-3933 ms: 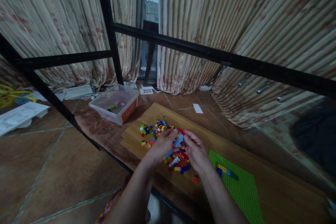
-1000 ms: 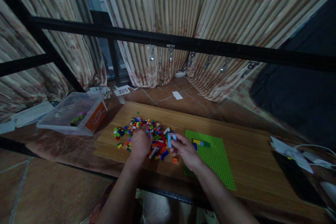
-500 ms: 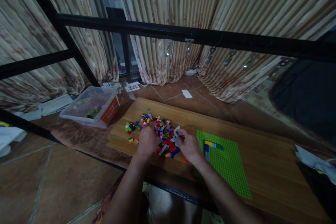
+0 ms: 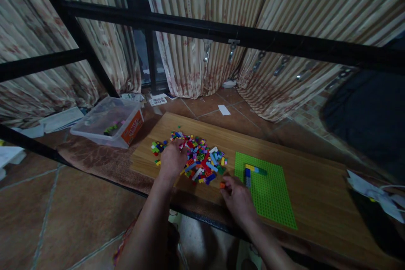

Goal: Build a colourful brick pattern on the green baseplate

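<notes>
- Building bricks point(image 4: 198, 161), small and many-coloured, lay heaped on the wooden board point(image 4: 303, 185), left of its middle.
- Left hand point(image 4: 171, 161) rested palm down on the near left part of the heap, its fingers bent over the bricks; whether they pinched one could not be told.
- Right hand point(image 4: 238, 198) lay near the board's front edge, between the heap and the green baseplate point(image 4: 268, 194), its fingertips closing on a single orange brick point(image 4: 222, 185) that sat apart from the heap; whether the brick was lifted could not be told.
- On the baseplate's far left corner sat a short row of joined bricks point(image 4: 252, 171), yellow, blue and green.
- A clear plastic tub point(image 4: 109, 121) with an orange label stood to the left of the board, on a brown mat point(image 4: 95, 156), with a few bricks inside.
- Black metal bars point(image 4: 221, 33) crossed the view in front of striped curtains point(image 4: 284, 0).
- White papers point(image 4: 60, 119) lay on the tiled floor behind the tub.
</notes>
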A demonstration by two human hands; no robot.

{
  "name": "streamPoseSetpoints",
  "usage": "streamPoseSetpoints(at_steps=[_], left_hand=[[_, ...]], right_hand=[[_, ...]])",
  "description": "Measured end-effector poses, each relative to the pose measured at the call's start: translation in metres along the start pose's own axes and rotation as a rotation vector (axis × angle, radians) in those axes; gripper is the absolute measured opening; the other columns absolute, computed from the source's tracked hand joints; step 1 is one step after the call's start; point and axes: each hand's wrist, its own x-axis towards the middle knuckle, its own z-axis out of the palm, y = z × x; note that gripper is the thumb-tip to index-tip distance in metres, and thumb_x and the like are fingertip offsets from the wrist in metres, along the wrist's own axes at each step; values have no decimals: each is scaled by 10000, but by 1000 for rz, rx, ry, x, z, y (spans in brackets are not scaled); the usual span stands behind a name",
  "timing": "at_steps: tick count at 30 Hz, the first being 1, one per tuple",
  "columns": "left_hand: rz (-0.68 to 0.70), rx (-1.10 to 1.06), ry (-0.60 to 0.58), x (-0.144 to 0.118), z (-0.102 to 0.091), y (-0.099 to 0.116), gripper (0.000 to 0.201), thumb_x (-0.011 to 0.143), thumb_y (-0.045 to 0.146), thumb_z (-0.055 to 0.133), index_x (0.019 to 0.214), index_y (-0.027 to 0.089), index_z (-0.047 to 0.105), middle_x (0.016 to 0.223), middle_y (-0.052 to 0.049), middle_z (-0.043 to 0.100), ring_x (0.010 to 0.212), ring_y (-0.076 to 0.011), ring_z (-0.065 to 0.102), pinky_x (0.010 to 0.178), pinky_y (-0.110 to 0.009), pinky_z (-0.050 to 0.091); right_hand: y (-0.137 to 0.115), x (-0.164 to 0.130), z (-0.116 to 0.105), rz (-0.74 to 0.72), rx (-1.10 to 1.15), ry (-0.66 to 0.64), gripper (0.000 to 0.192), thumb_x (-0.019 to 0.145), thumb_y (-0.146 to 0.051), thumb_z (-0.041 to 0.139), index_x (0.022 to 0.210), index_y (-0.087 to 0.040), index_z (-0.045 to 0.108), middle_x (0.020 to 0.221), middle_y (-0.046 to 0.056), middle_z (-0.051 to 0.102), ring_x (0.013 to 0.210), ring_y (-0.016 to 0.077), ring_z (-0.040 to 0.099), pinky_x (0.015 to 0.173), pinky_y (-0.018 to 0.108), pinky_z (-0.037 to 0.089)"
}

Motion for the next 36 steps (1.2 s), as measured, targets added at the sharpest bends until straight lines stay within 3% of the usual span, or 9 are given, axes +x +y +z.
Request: streamPoseSetpoints(at_steps=[6, 10, 14, 17, 28, 33, 36], left_hand=[[-9, -113, 17, 3, -2, -4, 301, 830, 266, 492, 1055, 168, 667, 919, -97, 713, 842, -216, 655, 752, -282, 468], [-81, -254, 127, 10, -16, -17, 292, 803, 253, 509, 1021, 164, 682, 900, -78, 715, 809, -195, 654, 731, -270, 474], [-177, -441, 290, 17, -31, -35, 304, 774, 278, 541, 994, 129, 689, 887, -92, 712, 764, -185, 658, 683, -258, 487], [-213, -558, 350, 18, -35, -43, 327, 766, 301, 545, 1004, 124, 683, 871, -91, 709, 736, -183, 658, 618, -246, 486], [-221, -611, 353, 16, -37, -51, 318, 765, 296, 555, 993, 114, 682, 898, -110, 710, 757, -191, 663, 674, -271, 487], [-218, -555, 317, 15, -40, -53, 302, 770, 300, 552, 971, 118, 686, 896, -102, 712, 775, -188, 659, 703, -275, 485], [-216, -474, 242, 13, -40, -54, 300, 780, 299, 543, 967, 115, 688, 937, -111, 710, 832, -201, 655, 741, -289, 478]], right_hand=[[-12, 12, 16, 26, 235, 70, 329, 778, -220, 522, 1093, -155, 590, 911, 80, 654, 785, 187, 648, 737, 320, 523], [-17, 7, 10, 41, 228, 143, 264, 824, -259, 499, 1053, -168, 592, 910, 74, 666, 807, 191, 650, 755, 330, 518], [-37, 9, 9, -93, 194, 57, 201, 852, -231, 474, 998, -210, 612, 936, 45, 654, 801, 167, 635, 726, 293, 503], [-59, 21, 16, -233, 137, -2, 207, 855, -190, 470, 990, -227, 623, 940, 34, 646, 807, 161, 623, 718, 275, 485], [-119, 58, 52, -456, -149, -77, 244, 836, -232, 568, 1072, -217, 625, 1045, 66, 629, 1023, 216, 562, 875, 312, 447], [-127, 65, 72, -511, -266, -113, 248, 815, -225, 589, 1053, -197, 654, 1005, 91, 657, 1027, 252, 543, 883, 351, 443], [-123, 70, 75, -477, -179, -98, 184, 811, -166, 559, 940, -203, 685, 934, 82, 678, 993, 238, 563, 876, 342, 445]])
